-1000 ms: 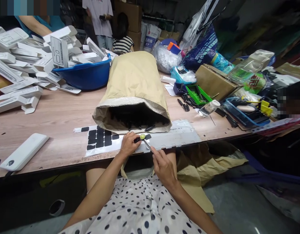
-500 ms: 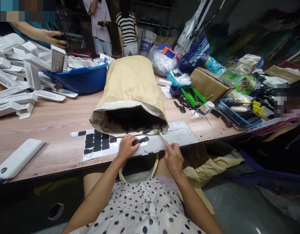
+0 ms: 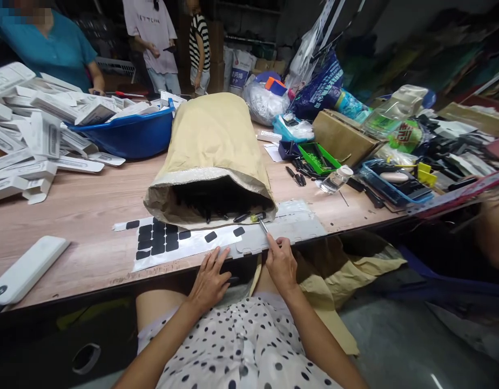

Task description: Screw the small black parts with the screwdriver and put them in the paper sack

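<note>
My right hand (image 3: 282,262) grips the metal handle of a small hammer (image 3: 258,218), whose yellow-green head rests at the mouth of a tan paper sack (image 3: 217,135). Black pen-like pieces (image 3: 242,217) lie inside the sack's opening. My left hand (image 3: 209,278) is at the table edge with fingers stretched out. Just beyond its thumb, below the edge, a dark elongated piece (image 3: 233,280) shows, apparently loose. A white sheet with black rounded patches (image 3: 158,237) lies in front of the sack, beside a grey board (image 3: 288,224).
White boxes (image 3: 26,129) are heaped at left around a blue basin (image 3: 132,135). A white device (image 3: 31,270) lies at front left. To the right are a green tray (image 3: 319,158), a small bottle (image 3: 336,179) and a carton (image 3: 342,139). Several people stand behind the table.
My left hand has moved down from the board to the table edge and let go of the black piece. My right hand keeps the hammer. The person at left has shifted.
</note>
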`<state>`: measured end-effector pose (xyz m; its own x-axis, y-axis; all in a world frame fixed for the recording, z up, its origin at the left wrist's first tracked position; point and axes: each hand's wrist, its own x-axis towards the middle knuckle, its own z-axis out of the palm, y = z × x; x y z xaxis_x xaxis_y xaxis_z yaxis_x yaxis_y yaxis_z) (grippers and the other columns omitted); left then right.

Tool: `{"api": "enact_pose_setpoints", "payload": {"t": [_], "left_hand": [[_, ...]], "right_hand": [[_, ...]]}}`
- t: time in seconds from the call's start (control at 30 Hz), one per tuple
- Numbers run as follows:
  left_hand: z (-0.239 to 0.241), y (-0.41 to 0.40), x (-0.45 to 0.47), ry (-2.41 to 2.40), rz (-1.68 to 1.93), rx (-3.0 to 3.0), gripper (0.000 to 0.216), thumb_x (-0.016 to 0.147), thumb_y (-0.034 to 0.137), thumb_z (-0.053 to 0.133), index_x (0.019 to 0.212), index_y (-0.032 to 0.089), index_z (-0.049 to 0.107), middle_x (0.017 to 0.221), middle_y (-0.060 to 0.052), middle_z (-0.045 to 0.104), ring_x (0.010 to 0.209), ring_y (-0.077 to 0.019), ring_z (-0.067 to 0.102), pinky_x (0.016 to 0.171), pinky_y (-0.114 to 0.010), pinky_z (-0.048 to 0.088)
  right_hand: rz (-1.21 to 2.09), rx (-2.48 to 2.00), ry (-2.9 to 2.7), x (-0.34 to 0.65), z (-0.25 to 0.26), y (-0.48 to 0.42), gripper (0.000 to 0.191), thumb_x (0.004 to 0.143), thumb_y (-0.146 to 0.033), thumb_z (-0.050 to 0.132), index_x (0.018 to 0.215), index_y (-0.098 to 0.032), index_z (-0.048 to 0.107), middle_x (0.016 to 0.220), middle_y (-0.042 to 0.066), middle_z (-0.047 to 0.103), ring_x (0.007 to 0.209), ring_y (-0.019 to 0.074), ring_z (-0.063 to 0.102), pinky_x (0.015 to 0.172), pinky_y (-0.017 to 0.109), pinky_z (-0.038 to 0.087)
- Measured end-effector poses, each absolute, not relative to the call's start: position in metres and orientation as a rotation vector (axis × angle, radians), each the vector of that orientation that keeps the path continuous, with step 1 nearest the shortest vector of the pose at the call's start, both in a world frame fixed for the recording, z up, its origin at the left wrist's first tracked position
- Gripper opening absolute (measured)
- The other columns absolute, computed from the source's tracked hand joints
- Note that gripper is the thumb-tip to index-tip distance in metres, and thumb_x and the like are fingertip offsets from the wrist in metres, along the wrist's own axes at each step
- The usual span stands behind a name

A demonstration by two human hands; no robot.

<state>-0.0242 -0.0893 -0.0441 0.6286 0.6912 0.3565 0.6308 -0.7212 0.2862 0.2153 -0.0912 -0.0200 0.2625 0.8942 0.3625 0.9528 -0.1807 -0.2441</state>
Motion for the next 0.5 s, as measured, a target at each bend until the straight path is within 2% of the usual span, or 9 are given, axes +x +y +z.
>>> {"api": "enact_pose_setpoints", "payload": {"t": [0.17,0.33,0.43,0.5], "left_hand": [[-0.06,-0.1,-0.02,1.236,0.695,2.747,0.01,0.075,0.019,0.074,0.083,0.025,0.071,0.156,-0.006,0.046,0.144,-0.0345,0.039,0.115,-0.051,0.037],[-0.035,-0.099,-0.01,1.204,0.734,2.608,0.027,0.075,0.029,0.076,0.102,0.027,0.072,0.15,-0.011,0.052,0.139,-0.0396,0.043,0.112,-0.057,0.038],[-0.012,-0.068,0.012,1.21,0.816,2.515,0.025,0.087,0.028,0.063,0.111,0.025,0.069,0.129,-0.012,0.064,0.118,-0.0317,0.059,0.101,-0.049,0.047],[0.001,-0.036,0.033,1.262,0.811,2.45,0.025,0.092,0.025,0.058,0.115,0.024,0.065,0.116,-0.011,0.067,0.107,-0.0276,0.061,0.095,-0.044,0.05]], "right_hand": [[-0.164,-2.072,-1.662,0.216,-0.022,-0.092,0.047,0.089,-0.009,0.048,0.125,-0.031,0.07,0.099,0.006,0.052,0.082,0.016,0.053,0.063,0.022,0.045],[-0.13,-2.028,-1.635,0.215,-0.022,-0.093,0.047,0.09,-0.011,0.046,0.126,-0.03,0.069,0.099,0.007,0.052,0.084,0.0176,0.054,0.063,0.023,0.046],[-0.109,-2.018,-1.632,0.214,-0.022,-0.093,0.049,0.089,-0.01,0.046,0.127,-0.031,0.068,0.099,0.007,0.052,0.085,0.0181,0.054,0.066,0.024,0.047],[-0.114,-2.01,-1.628,0.214,-0.022,-0.093,0.048,0.088,-0.01,0.047,0.126,-0.03,0.069,0.099,0.007,0.053,0.085,0.0179,0.054,0.066,0.024,0.047]]}}
